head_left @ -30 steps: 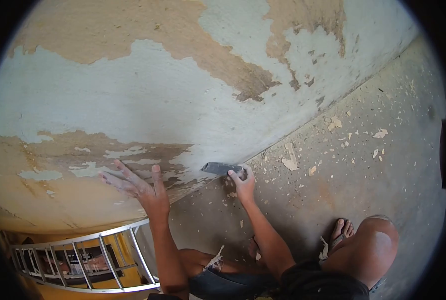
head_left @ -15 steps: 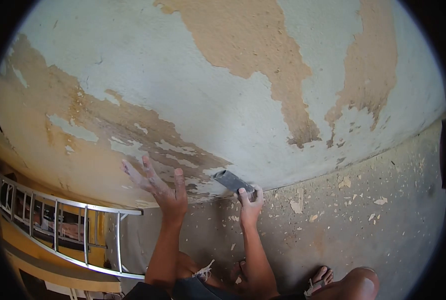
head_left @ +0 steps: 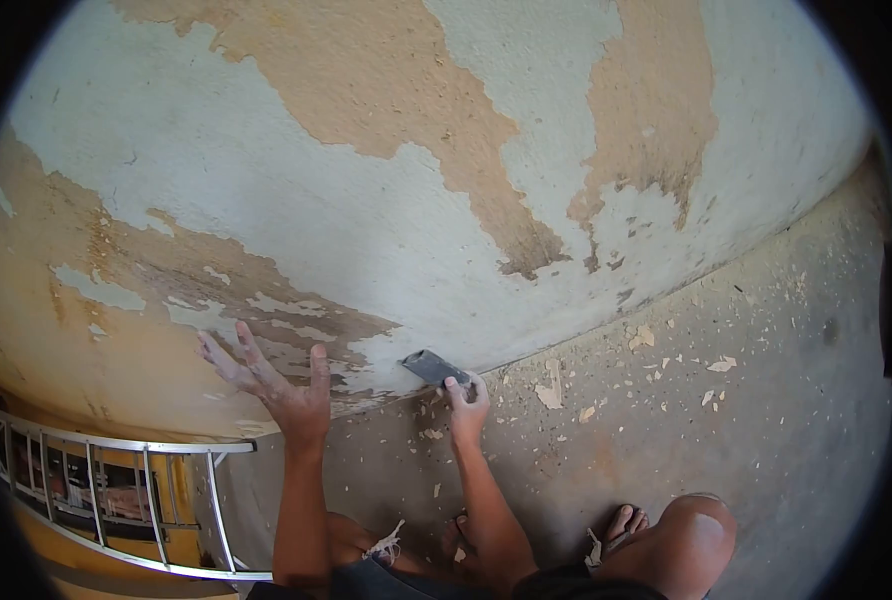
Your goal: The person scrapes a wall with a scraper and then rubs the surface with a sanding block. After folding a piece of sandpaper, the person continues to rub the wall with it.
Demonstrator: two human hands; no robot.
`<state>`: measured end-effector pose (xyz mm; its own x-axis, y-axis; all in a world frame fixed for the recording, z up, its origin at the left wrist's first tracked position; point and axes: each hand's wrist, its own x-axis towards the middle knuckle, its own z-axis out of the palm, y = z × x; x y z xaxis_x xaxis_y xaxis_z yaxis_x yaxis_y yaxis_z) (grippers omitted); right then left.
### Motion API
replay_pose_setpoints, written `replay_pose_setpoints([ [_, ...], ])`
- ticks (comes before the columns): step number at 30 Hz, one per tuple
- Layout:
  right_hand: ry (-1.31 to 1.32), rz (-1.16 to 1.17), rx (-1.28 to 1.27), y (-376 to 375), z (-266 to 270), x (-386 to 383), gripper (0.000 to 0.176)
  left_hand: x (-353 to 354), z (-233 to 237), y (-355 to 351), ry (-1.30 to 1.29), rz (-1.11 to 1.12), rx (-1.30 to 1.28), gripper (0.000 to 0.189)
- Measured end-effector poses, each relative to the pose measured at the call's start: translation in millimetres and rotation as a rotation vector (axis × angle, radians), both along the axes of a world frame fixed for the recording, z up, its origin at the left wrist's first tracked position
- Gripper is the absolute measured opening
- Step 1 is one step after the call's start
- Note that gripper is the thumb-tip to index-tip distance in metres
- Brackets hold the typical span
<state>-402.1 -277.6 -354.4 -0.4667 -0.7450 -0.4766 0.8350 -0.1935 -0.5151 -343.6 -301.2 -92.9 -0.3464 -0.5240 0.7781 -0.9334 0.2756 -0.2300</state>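
Observation:
My right hand (head_left: 469, 405) grips the lower end of a dark grey block (head_left: 434, 367), its thumb on the near side. The block's far end is close to the foot of the peeling wall (head_left: 356, 230); whether it touches cannot be told. Off to the left, my left hand (head_left: 284, 392) is raised in front of the wall with its fingers spread and nothing in it. Pale dust covers its fingers. Around the block, the wall shows white paint with brown bare patches.
An aluminium ladder (head_left: 146, 448) lies sideways at the lower left. Paint flakes (head_left: 549, 388) are scattered over the grey floor (head_left: 756, 440). My knees and sandalled feet show at the bottom edge.
The view has shifted, so the wall patches, floor and both hands appear further left. My right hand still holds the block, and my left hand stays spread.

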Motion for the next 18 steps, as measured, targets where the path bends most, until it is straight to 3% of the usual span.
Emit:
replay_pose_setpoints([
  [2, -0.036, -0.022, -0.022, -1.6, -4.7, 2.4, 0.027, -0.9, -3.0, -2.6, 0.029, -0.065, 0.046, 0.093],
  [5, -0.135, 0.008, -0.079, 4.7, 34.9, -3.6, 0.028, -6.3, -1.2, 3.0, 0.003, 0.009, 0.128, 0.095],
  [7, -0.015, 0.07, -0.168, 2.8, 42.2, -8.8, 0.028, -3.8, -5.4, -1.8, -0.004, 0.035, 0.137, 0.095],
  [10, -0.042, -0.005, -0.051, 1.8, -5.7, -6.1, 0.028, -4.8, -4.6, -1.8, -0.011, 0.051, 0.122, 0.094],
  [12, 0.007, -0.069, 0.053, 6.9, -6.4, -7.9, 0.029, -6.5, -5.6, -4.5, -0.025, 0.031, 0.098, 0.093],
  [16, -0.07, -0.029, -0.198, -0.8, 38.0, -8.8, 0.031, -1.4, -5.0, 1.7, 0.034, -0.045, 0.101, 0.092],
  [18, -0.016, 0.0, -0.127, -2.3, 16.8, -9.1, 0.03, -3.3, -1.6, 0.0, 0.01, -0.023, 0.076, 0.093],
])
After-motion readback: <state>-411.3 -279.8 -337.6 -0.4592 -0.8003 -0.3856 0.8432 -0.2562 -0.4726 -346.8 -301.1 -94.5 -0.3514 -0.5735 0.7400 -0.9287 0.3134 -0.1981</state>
